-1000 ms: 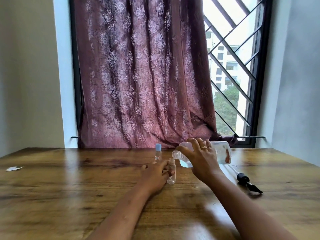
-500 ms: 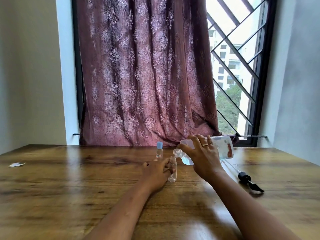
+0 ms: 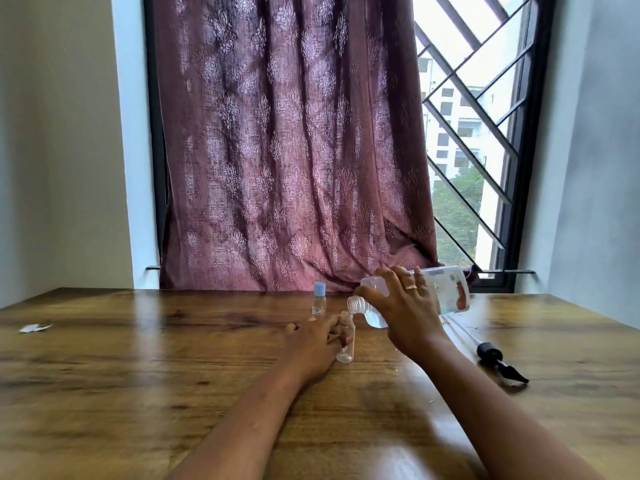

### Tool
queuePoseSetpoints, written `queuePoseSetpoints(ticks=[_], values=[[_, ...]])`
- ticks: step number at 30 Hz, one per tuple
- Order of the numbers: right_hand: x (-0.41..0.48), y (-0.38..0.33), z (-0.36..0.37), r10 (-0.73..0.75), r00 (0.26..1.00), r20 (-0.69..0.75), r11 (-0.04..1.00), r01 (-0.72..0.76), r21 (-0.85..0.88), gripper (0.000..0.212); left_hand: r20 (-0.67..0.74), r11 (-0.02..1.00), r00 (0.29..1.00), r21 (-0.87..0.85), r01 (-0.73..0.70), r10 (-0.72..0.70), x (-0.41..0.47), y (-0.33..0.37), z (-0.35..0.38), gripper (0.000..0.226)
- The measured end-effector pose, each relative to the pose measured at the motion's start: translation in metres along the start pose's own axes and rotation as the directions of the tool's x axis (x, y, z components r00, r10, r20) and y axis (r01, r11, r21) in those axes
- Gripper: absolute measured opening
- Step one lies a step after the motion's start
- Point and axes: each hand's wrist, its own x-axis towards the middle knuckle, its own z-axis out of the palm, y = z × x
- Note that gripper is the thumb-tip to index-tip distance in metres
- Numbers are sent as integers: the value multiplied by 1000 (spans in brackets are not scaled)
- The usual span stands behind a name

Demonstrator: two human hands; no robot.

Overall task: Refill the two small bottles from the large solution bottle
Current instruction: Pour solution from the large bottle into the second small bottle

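Both hands busy: left (image 3: pixel 317 336) grips open sm. bottle (image 3: pixel 345 341), right (image 3: pixel 403 306) tips lg. bottle (image 3: pixel 446 292) just above.

Daylight from window (image 3: pixel 464 140) upper right; glare on table (image 3: pixel 138 375); walls bowed at edges; slightly soft.

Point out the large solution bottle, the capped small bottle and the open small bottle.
large solution bottle (image 3: pixel 450 292), head view, labelled body.
capped small bottle (image 3: pixel 319 304), head view, clear body under the blue cap.
open small bottle (image 3: pixel 345 353), head view, lower body.
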Motion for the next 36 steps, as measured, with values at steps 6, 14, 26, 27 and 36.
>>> queuePoseSetpoints(ticks=[6, 14, 26, 27, 36], values=[[0, 0, 0, -4, 1000, 1, 1000, 4, -9, 91, 0, 1000, 1000, -9, -3, 3, 1, -3, 2, 26], [0, 0, 0, -8, 1000, 2, 1000, 8, -21, 91, 7, 1000, 1000, 12, 0, 0, 1, -2, 1, 30], [0, 0, -3, -23, 1000, -3, 999, 23, -47, 93, -3, 999, 1000, 32, -2, 2, 0, 0, 0, 27], [0, 0, -3, -24, 1000, -3, 999, 24, -48, 93, -3, 999, 1000, 32, -3, 3, 0, 0, 0, 28], [1, 0, -4, -21, 1000, 8, 999, 21, -37, 90, 13, 1000, 1000, -2, 3, -3, 1, -2, 1, 27]])
